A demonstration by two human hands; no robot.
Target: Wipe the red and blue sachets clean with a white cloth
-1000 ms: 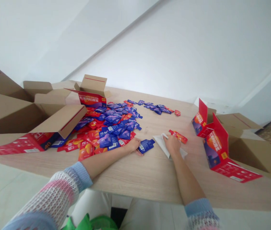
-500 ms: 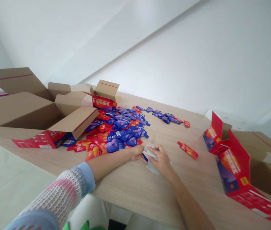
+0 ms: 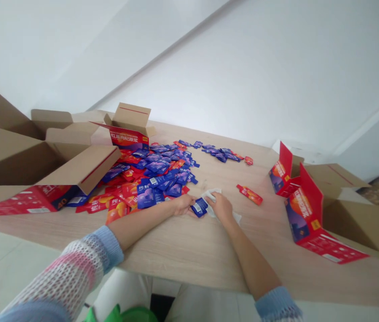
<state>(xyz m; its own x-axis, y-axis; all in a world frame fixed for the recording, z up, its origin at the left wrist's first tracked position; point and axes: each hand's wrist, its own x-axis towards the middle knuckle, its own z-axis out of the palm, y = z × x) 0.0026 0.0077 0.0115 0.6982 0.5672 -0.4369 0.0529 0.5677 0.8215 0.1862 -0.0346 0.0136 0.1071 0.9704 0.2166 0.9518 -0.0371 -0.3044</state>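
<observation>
My left hand [image 3: 185, 205] is closed on a small blue sachet [image 3: 199, 207], holding it by its left end above the table front. Right beside it, my right hand [image 3: 221, 206] is closed on a white tissue [image 3: 215, 193], which spreads out past the fingers on both sides. Part of the tissue lies against the sachet's right edge. Left of my hands is a heap of blue and red sachets [image 3: 155, 166], reaching close to my left wrist. A single red sachet [image 3: 249, 195] lies apart, to the right of my right hand.
Several blue sachets [image 3: 221, 154] lie in a smaller group at the back. A large open carton [image 3: 46, 197] stands at the left, with a smaller open red box [image 3: 129, 137] behind it. Two open red boxes [image 3: 310, 214] stand at the right on the wooden table [image 3: 176, 255].
The blue sachet was mostly covered by the tissue and now shows its printed face. My right hand has drawn the tissue off to the right. The whole view has shifted.
</observation>
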